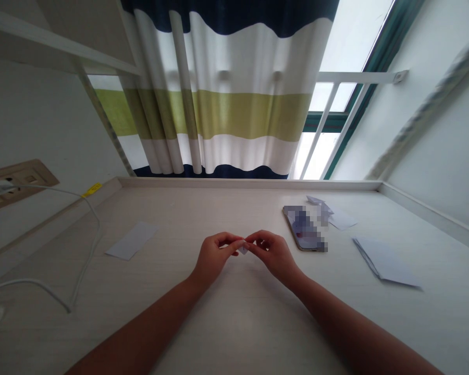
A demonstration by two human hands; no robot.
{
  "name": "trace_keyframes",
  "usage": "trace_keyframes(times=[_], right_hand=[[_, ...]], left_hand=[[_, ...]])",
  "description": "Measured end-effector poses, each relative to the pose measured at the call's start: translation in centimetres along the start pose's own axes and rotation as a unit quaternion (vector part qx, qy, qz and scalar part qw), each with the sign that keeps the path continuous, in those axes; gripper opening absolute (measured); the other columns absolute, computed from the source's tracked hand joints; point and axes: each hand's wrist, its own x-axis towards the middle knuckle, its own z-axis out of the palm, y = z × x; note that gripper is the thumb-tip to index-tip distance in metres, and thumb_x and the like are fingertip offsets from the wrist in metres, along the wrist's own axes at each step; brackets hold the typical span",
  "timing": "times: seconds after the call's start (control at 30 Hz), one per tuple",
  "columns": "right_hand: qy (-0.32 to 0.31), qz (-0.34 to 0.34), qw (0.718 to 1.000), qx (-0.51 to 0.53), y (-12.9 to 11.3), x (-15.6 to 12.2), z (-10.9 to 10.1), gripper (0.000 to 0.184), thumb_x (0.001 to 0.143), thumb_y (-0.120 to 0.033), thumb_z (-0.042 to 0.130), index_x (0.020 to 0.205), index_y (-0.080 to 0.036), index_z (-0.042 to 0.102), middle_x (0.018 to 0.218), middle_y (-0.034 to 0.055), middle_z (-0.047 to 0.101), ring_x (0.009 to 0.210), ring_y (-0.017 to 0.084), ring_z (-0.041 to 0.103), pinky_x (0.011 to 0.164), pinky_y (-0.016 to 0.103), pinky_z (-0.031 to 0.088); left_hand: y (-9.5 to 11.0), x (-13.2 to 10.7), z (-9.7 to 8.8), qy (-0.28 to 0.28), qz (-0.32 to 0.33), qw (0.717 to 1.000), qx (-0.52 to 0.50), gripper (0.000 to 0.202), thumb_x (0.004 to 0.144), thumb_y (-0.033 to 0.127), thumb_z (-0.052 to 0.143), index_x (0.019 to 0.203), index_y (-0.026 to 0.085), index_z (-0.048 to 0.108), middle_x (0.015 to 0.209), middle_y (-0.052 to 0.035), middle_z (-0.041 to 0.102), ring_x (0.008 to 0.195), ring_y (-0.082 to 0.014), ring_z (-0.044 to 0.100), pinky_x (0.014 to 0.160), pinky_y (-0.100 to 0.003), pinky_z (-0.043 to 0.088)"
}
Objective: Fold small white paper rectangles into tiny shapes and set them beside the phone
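Between my two hands is a small folded piece of white paper, mostly covered by the fingers. My left hand pinches its left side between thumb and forefinger. From the other side my right hand pinches it the same way, and the fingertips of both hands nearly meet. Both hands are just over the pale tabletop. How the paper is folded cannot be made out. Right of my right hand lies a phone, its screen partly blurred out.
Behind the phone are folded paper pieces and a flat sheet. A paper stack lies at the right, a single white sheet at the left. A white cable runs from the wall socket. A striped curtain hangs behind.
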Motion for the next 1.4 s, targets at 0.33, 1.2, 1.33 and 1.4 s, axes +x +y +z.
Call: trace_keyframes(times=[0.33,1.2,1.33,1.4], right_hand=[[-0.01,0.068,0.985,0.157,0.38,0.2,0.16,0.02,0.06,-0.037,0.069,0.062,-0.017,0.064,0.06,0.0013,0.062,0.058,0.014,0.053,0.055,0.027,0.04],[0.029,-0.006,0.971,0.238,0.36,0.28,0.05,0.018,0.067,-0.031,0.066,0.07,-0.018,0.055,0.066,-0.0014,0.059,0.063,0.012,0.056,0.064,0.028,0.047],[0.028,-0.003,0.965,0.262,0.33,0.27,0.08,0.018,0.066,-0.031,0.067,0.07,-0.019,0.053,0.069,-0.0017,0.06,0.064,0.012,0.058,0.066,0.029,0.047],[0.026,0.001,0.962,0.271,0.36,0.29,0.12,0.019,0.066,-0.031,0.066,0.07,-0.019,0.052,0.072,-0.0015,0.061,0.064,0.011,0.058,0.066,0.029,0.048]], left_hand=[[0.21,0.08,-0.04,0.014,-0.004,1.0,-0.012,0.016,0.063,0.029,0.067,0.068,0.014,0.068,0.069,-0.004,0.066,0.067,-0.0155,0.06,0.058,-0.025,0.051],[0.36,-0.03,-0.13,0.003,0.043,0.993,-0.106,0.018,0.061,0.017,0.069,0.071,0.015,0.054,0.082,-0.002,0.065,0.073,-0.0139,0.062,0.07,-0.029,0.052],[0.24,0.15,-0.19,0.019,0.024,0.992,-0.126,0.017,0.063,0.02,0.068,0.067,0.015,0.052,0.079,-0.0024,0.068,0.074,-0.0152,0.063,0.069,-0.029,0.053],[0.24,0.21,-0.21,0.019,0.015,0.991,-0.131,0.017,0.064,0.02,0.068,0.067,0.015,0.052,0.078,-0.0022,0.07,0.073,-0.0149,0.064,0.067,-0.027,0.053]])
